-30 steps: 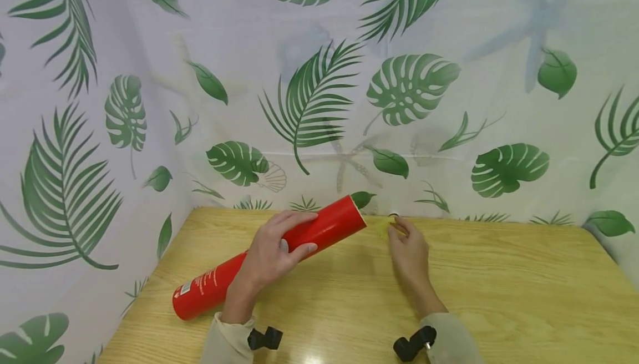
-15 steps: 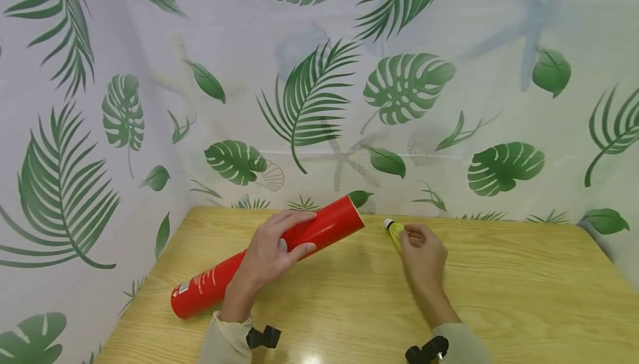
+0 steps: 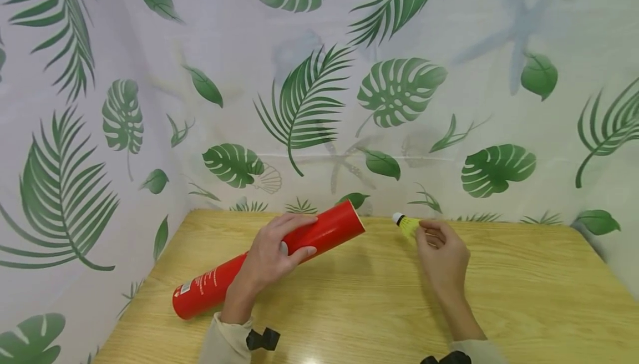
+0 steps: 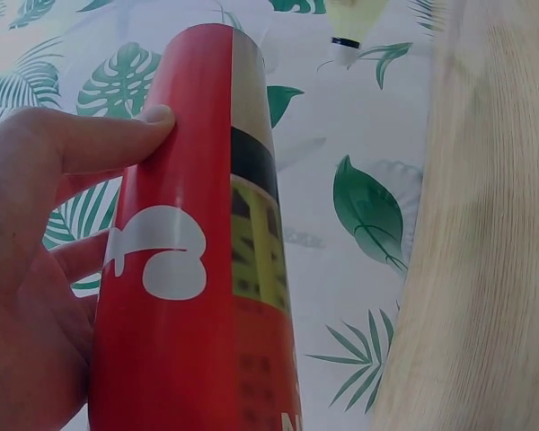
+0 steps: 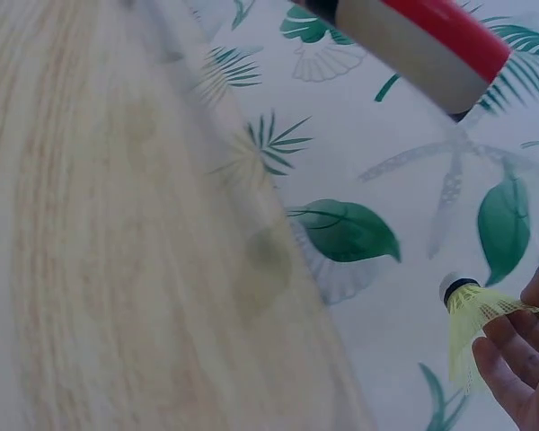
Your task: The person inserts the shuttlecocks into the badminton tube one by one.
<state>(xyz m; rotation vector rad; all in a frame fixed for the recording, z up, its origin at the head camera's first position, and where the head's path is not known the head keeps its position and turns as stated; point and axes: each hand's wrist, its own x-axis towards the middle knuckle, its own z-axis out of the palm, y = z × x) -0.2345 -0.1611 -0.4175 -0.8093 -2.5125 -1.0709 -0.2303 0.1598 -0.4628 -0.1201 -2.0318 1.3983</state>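
Note:
A long red shuttlecock tube (image 3: 329,231) lies aslant over the table, its upper end pointing right. My left hand (image 3: 267,256) grips it around the middle, thumb on the near side. In the left wrist view the tube (image 4: 180,180) shows a white logo and a coloured printed strip. To the right, my right hand (image 3: 444,261) pinches a yellow shuttlecock (image 3: 409,227) by its skirt's edge. The white cork with a black band points left, toward the tube's upper end, with a gap between them. The right wrist view shows the shuttlecock (image 5: 481,310) between thumb and fingers.
The light wooden table (image 3: 524,286) spreads under both hands. A white cloth wall (image 3: 319,181) printed with green leaves stands along its back edge and left side. Black camera mounts (image 3: 263,339) sit on the sleeves.
My right hand has moved to the right with the shuttlecock, away from the tube's end, and the shuttlecock has come into clear view. The left hand and tube stay nearly still.

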